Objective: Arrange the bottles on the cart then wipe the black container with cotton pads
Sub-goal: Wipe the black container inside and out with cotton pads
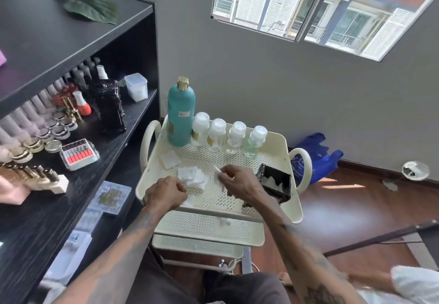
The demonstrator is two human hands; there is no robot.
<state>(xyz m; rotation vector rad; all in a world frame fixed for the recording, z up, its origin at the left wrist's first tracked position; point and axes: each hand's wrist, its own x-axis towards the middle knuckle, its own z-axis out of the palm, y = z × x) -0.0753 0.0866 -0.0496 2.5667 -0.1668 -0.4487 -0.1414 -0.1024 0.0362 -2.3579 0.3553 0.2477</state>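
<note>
My right hand (237,181) pinches a white cotton pad (219,180); my left hand (164,193) curls over another. The glossy black rectangular container (275,186), pads inside, sits just right of my right hand on the cream perforated cart (213,199).

We see a black shelf unit (78,32) at left w/ rows of nail polish bottles (35,111), a black glossy case (107,106), a clear lidded box (136,87) & a drill-bit set (79,154). Blue bag (318,158) on wood floor (344,211) below window (316,6).
</note>
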